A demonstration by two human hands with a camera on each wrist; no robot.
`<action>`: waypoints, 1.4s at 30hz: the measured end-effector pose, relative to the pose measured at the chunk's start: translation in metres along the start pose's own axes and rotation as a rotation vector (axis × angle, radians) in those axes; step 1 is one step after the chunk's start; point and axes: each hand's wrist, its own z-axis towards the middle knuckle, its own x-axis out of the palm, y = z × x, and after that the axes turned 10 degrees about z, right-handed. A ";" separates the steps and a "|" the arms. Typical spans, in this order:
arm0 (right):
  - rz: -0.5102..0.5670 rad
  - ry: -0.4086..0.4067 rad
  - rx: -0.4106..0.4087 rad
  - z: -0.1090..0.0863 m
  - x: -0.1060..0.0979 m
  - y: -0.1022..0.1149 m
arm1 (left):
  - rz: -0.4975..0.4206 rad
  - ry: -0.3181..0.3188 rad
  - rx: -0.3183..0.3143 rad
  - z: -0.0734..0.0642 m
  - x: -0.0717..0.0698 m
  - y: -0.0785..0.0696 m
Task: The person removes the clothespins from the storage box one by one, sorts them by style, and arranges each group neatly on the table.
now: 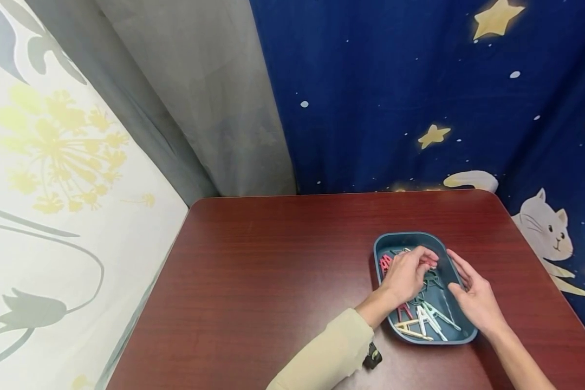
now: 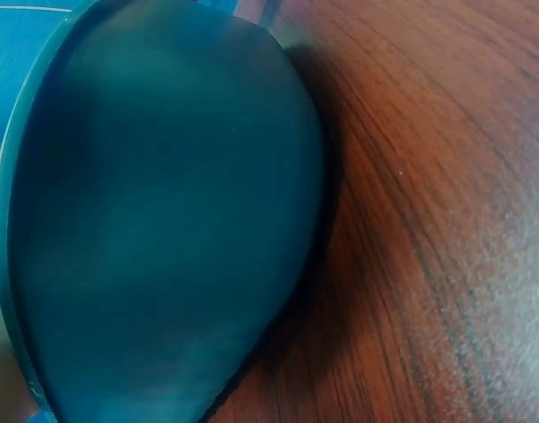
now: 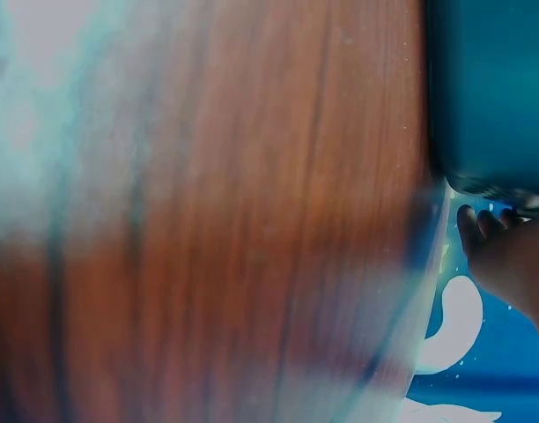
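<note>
A dark teal tray (image 1: 403, 236) stands on the right part of the table in the head view. In it lie plastic clothespins: pink ones (image 1: 385, 263), white ones (image 1: 423, 320), a mint one (image 1: 441, 315), a yellowish one (image 1: 414, 330) and dark green ones (image 1: 434, 279). My left hand (image 1: 405, 275) reaches over the tray's left wall, fingers bent down inside; whether they pinch a clothespin cannot be made out. At the right wall my right hand (image 1: 476, 300) holds the tray, thumb over the rim and fingers outside. The left wrist view shows the tray's outer wall (image 2: 181, 176) close up.
The reddish-brown wooden table (image 1: 273, 281) extends to the left of the tray. Behind it hang a grey curtain (image 1: 214, 97) and a blue one with stars and a cat (image 1: 370, 97). A white patterned curtain or wall (image 1: 53, 244) borders the table's left side.
</note>
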 end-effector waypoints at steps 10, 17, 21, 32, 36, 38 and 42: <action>0.008 0.008 0.016 0.000 0.002 -0.001 | -0.219 -0.120 -0.104 -0.003 -0.006 0.001; 0.013 0.000 0.025 0.000 0.004 0.000 | -0.498 -0.223 -0.176 -0.006 -0.011 0.004; 0.008 0.003 0.027 0.001 0.004 -0.001 | -0.569 -0.245 -0.173 -0.006 -0.016 0.006; 0.036 -0.007 0.033 0.001 0.003 0.001 | -0.768 -0.397 -0.271 0.006 -0.048 0.040; 0.065 -0.005 0.014 0.000 0.002 0.000 | -0.782 -0.452 -0.290 0.008 -0.063 0.061; 0.076 -0.003 0.010 0.000 0.002 0.000 | -0.783 -0.477 -0.308 0.008 -0.070 0.073; 0.089 -0.002 0.009 -0.001 0.002 -0.001 | -0.796 -0.525 -0.361 0.005 -0.083 0.097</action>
